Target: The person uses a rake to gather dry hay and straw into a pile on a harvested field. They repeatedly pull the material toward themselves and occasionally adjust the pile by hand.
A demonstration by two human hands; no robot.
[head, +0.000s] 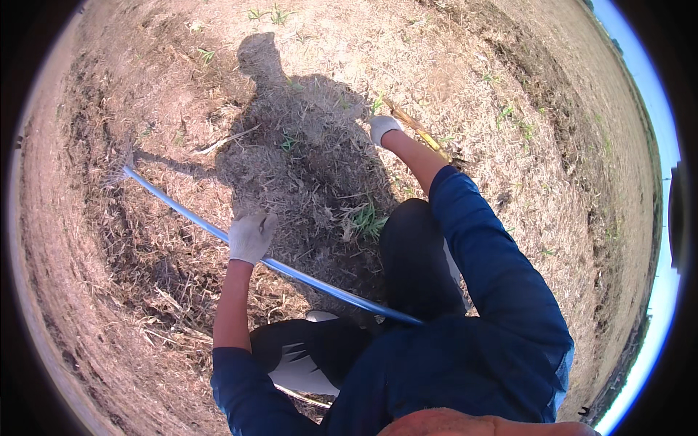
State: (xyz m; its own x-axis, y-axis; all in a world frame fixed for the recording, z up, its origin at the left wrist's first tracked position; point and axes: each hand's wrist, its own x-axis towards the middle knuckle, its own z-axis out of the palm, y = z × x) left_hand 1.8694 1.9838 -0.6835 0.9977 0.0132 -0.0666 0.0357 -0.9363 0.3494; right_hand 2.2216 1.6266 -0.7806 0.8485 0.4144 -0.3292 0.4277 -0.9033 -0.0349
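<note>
My left hand (251,234), in a pale knit work glove, is closed around the blue shaft of a rake (182,210). The shaft slants from the rake's thin, fanned tines (119,168) at the left to my lap. Out in front to the right, my right hand (385,129), also gloved, is low over the straw-covered soil. Its fingers point away and are hidden from me. A dry, partly yellow plant stalk (422,132) lies just right of that hand and wrist. A small green sprout (377,102) shows just past the glove.
Dry straw and chopped stalks cover the field (523,180). A green grass tuft (368,220) grows beside my bent knee (411,245). Darker, rougher strips of soil and residue run along both sides. My shadow (300,125) falls ahead. Sky shows at the far right.
</note>
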